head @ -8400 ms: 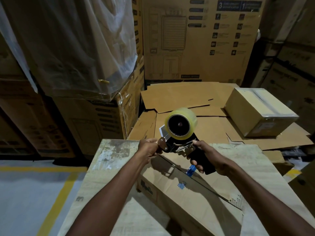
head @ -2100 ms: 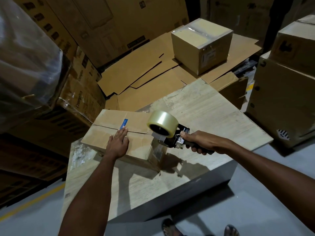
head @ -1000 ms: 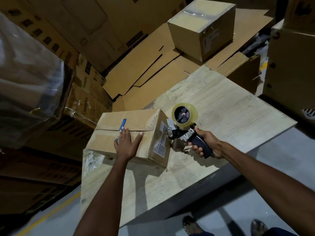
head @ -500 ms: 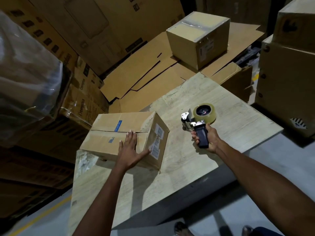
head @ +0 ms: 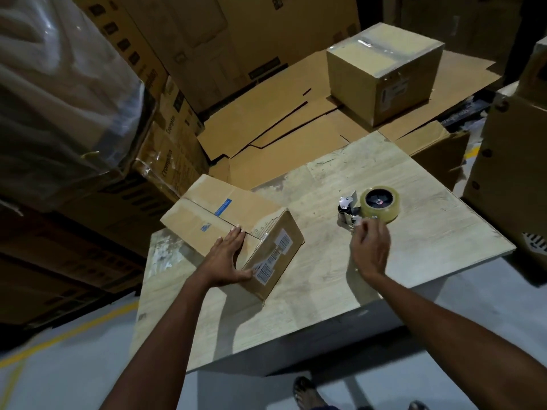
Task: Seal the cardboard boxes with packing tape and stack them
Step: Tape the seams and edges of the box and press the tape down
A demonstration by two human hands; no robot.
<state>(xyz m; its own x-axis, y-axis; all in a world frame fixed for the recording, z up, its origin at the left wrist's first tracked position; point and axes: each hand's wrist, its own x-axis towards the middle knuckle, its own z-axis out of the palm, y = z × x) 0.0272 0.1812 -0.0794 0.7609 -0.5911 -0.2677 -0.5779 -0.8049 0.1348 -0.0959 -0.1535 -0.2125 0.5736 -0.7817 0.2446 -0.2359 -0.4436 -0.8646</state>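
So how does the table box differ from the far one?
The near box is low and long, on the table under the left hand; the far box is taller, untouched, on flattened cardboard. The far box's top shows glossy tape; the near box's, blue marks. Both are closed.

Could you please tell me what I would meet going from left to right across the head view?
plastic-wrapped stack → cardboard box on the table → tape dispenser → large carton at the right edge

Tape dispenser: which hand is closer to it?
Right. The right hand is at the near end of the tape dispenser; the left hand lies flat on the box, off to the left.
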